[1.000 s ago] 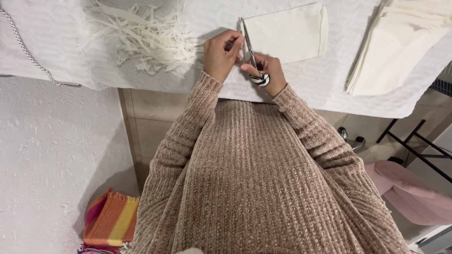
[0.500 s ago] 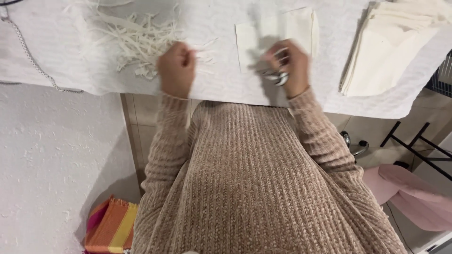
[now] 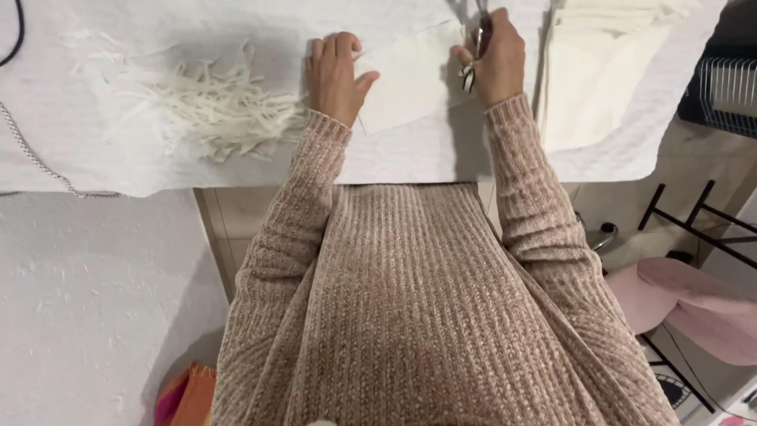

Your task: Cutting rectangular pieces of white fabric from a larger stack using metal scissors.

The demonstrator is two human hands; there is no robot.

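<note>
Two hands work at the far edge of the white-covered surface [image 3: 410, 162]. Left hand [image 3: 335, 75] lies nearly flat, fingers loosely curled, pressing the left edge of a cream fabric piece [image 3: 410, 79]. Right hand [image 3: 497, 55] is closed around scissors [image 3: 471, 59] at the fabric's right edge. Cut strips [image 3: 205, 110] lie left; stacked cream fabric [image 3: 591, 71] lies right.
</note>
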